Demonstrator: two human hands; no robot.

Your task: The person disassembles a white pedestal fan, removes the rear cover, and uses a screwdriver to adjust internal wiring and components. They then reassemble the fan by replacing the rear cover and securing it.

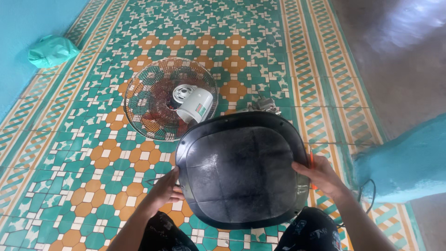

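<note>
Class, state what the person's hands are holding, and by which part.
Both the left hand and right hand grip the black fan base by its opposite side edges.

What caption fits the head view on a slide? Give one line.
Both hands, left hand and right hand, grip a black fan base above patterned tiles, fan head behind.

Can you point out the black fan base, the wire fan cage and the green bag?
black fan base [241, 172], head view, middle of its underside.
wire fan cage [153, 100], head view, left grille wires.
green bag [52, 50], head view, its middle.
</note>
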